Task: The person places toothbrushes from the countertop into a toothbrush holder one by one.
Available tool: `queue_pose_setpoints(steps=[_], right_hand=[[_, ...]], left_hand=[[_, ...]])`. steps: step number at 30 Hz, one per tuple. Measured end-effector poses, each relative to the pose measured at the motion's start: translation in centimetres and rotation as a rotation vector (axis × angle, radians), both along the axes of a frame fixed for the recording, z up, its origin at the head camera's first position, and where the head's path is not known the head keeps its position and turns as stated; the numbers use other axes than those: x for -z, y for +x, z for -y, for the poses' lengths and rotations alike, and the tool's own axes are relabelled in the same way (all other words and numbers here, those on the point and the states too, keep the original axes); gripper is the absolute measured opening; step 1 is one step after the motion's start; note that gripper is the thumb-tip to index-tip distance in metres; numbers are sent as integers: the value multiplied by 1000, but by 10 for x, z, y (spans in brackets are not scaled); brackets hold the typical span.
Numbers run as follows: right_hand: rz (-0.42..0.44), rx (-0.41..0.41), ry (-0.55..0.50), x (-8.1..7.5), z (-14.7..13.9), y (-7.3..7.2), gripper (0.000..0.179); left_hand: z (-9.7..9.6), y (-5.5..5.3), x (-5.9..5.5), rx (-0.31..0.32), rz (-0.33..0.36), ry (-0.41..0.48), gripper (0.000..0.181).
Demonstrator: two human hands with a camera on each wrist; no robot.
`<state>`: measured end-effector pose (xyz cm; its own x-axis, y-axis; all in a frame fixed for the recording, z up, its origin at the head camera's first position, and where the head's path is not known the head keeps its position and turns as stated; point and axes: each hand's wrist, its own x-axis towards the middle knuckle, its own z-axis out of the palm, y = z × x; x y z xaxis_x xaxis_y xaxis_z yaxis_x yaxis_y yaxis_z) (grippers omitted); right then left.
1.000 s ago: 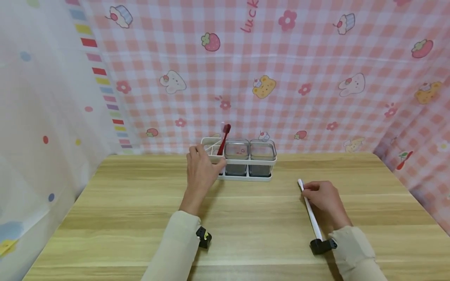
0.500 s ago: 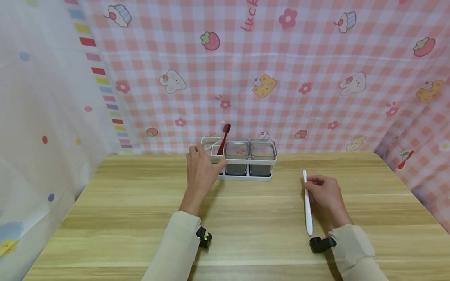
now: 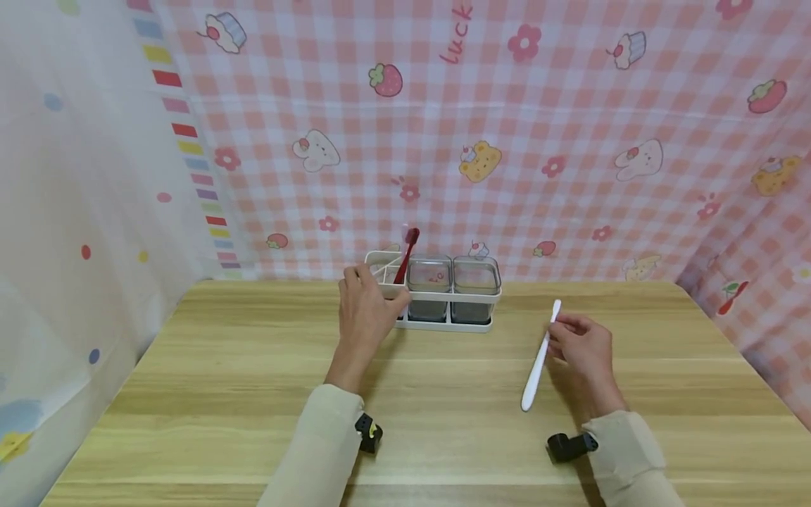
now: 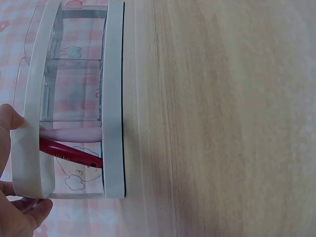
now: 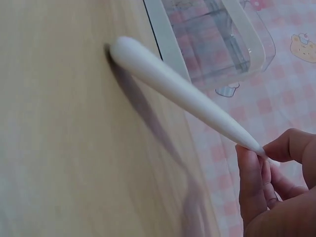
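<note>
My left hand [image 3: 364, 310] grips the left end of a white toothbrush holder [image 3: 443, 327], with the thumb at its front rail. Inside its left section a red toothbrush [image 3: 405, 259] leans, head up. Beside it stands a pale pink toothbrush [image 4: 71, 134], mostly hidden in the head view. To the right of the holder, my right hand [image 3: 581, 348] pinches a white toothbrush [image 3: 537, 370] near its head end. Its thick handle slants down to the left, and in the right wrist view the handle's rounded end lies close over its shadow on the wood.
Two clear cups, one in the middle [image 3: 429, 276] and one at the right [image 3: 476, 277], sit in the holder. The wooden table [image 3: 443, 436] ends at a pink checked cloth [image 3: 393, 162] behind it. A white curtain [image 3: 95, 211] hangs at the left.
The white toothbrush has turned in my right hand: its handle end swung left and its head end now tilts up to the right. The left hand stays on the holder.
</note>
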<state>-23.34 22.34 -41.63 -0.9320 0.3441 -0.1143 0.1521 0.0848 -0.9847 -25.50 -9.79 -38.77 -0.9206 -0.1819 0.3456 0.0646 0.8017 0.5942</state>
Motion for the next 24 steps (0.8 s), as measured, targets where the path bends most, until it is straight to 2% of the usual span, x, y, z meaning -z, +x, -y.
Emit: queue_pose_setpoints(steps=[9,17,24], right_hand=[[-44,45,-155,-10,11,-2,23],[-122,71,-204,-19,23,-7,16],[-156,70,-233,-29,34,-8,15]], left_hand=[[-2,-1,0,-4,7,1,76],[-2,-4,-3,0,-18,-3,74],[0,-2,0,1,4,-2,79]])
